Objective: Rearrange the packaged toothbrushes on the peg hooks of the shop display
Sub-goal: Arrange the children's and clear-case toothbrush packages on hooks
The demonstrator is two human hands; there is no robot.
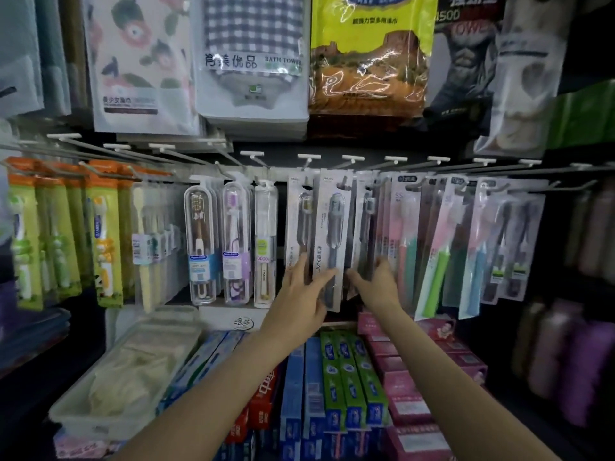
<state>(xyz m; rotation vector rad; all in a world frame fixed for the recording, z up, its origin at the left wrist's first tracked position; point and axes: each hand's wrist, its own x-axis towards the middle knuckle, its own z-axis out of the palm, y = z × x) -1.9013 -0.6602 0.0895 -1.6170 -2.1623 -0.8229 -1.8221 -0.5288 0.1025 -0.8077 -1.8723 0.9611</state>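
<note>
While both arms reach up from the bottom edge of the head view, the work sits right at the middle of the peg-hook row [309,157]. The left hand [301,296] has its fingers spread and fairly straight, fingertips laid against the lower part of the grey carded toothbrush pack [329,244], which hangs tilted, its bottom corner swung out towards the camera. The right hand [376,284] is tucked in behind that pack's right edge; its fingers curl into the stack of grey packs [366,227] there, though whether they pinch a card I cannot tell.

As for progress, it looks to be mid-job: the orange and green packs [66,227] at the left end and the pink and green packs [429,244] to the right hang in orderly files, while this centre group is fanned and uneven. Several hooks show bare front tips. Toothpaste boxes [346,371] lie on the shelf below, untouched.
</note>
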